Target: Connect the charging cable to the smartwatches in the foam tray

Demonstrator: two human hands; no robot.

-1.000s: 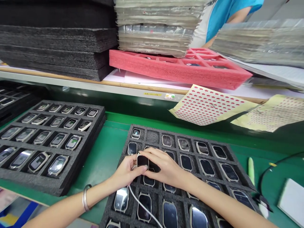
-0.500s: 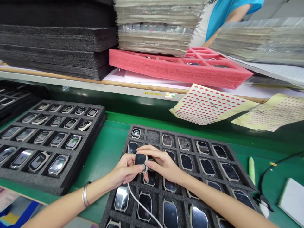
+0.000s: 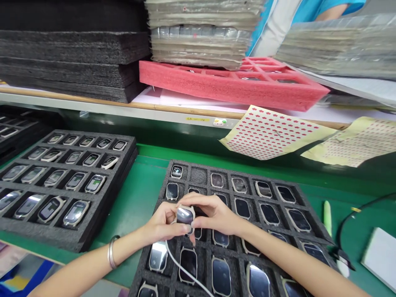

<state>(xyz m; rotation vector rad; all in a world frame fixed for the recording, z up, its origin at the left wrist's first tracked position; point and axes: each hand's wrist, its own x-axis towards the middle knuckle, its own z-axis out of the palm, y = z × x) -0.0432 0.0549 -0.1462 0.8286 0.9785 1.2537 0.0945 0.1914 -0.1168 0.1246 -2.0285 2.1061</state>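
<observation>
Left hand (image 3: 162, 222) and right hand (image 3: 216, 214), both closed, pinching a smartwatch case (image 3: 185, 215) by its edges between them, just above a black foam tray (image 3: 201, 163). Best grip: fingertips on the rim, off the glass, and the white cable (image 3: 182, 268) below the left hand kept slack.

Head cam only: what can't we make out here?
Head view:
- Back of the smartwatch body: hidden by the left hand and right hand.
- White cable: upper end hidden by the hands, lower end cut off by the bottom edge.
- Black foam tray pockets under the hands: covered by hands and fingers.
- Co-worker: cut off by the top edge.
- Contents of the pink foam tray: too small to tell.
</observation>
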